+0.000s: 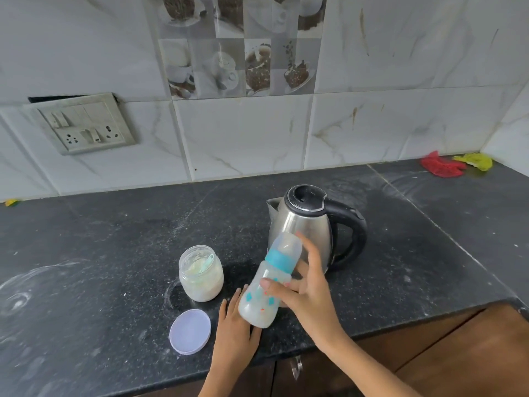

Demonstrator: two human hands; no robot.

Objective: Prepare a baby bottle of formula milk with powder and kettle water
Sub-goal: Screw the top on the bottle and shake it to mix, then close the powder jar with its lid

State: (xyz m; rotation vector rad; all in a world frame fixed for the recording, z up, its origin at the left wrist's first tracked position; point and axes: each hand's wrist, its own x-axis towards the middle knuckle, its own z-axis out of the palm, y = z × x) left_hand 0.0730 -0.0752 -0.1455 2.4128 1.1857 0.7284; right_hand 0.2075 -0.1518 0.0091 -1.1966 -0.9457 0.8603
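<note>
My right hand (307, 293) grip wraps the capped baby bottle (266, 285), tilted off the bench (114, 253), milky inside, likely mixing. Left hand (236, 325) flat, steadying. Powder jar (201, 273) open, kettle (309, 224) behind.

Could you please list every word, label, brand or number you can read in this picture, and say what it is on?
There is no readable text.
Baby bottle, held tilted in the right hand: only coloured shapes, no legible letters or scale.
Kettle: no brand visible.
Powder jar and its lid: unlabelled.
Switch plate: no markings legible.
Picture tiles: images only.
</note>
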